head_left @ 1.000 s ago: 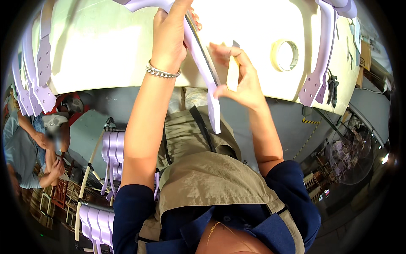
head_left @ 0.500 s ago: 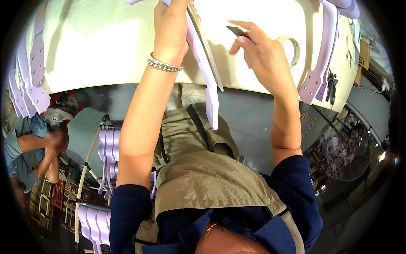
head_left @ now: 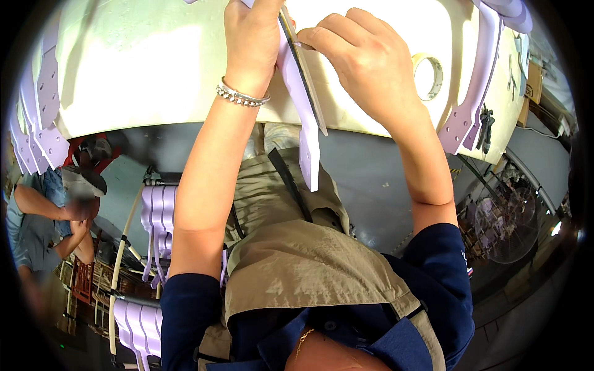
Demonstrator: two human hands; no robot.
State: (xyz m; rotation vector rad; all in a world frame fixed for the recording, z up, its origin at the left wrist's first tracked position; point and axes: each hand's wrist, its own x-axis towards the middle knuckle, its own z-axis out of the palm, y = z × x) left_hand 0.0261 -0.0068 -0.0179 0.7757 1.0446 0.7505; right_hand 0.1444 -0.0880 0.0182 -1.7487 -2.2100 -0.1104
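My left hand [head_left: 252, 40] is closed round a long lilac painted part [head_left: 309, 157], held on edge over the table with its flat end sticking out past the front edge. A dark, tan-edged strip [head_left: 306, 77] runs along the part's right side. My right hand [head_left: 368, 65] is closed in a pinch, with its fingertips at the upper end of that strip. The thin dark blade it held a moment ago is mostly hidden behind the fingers.
On the pale table [head_left: 142, 80], a tape roll [head_left: 428, 86] lies near my right hand. Another lilac part [head_left: 461, 120] and a black tool [head_left: 486, 130] are farther right. Lilac parts hang on a rack [head_left: 158, 213] and at left [head_left: 46, 133]. A person [head_left: 37, 216] is at left; a fan [head_left: 504, 226] at right.
My right hand has moved left and up to the strip's edge, its fingers now closed together. The left hand and the lilac part have hardly moved.
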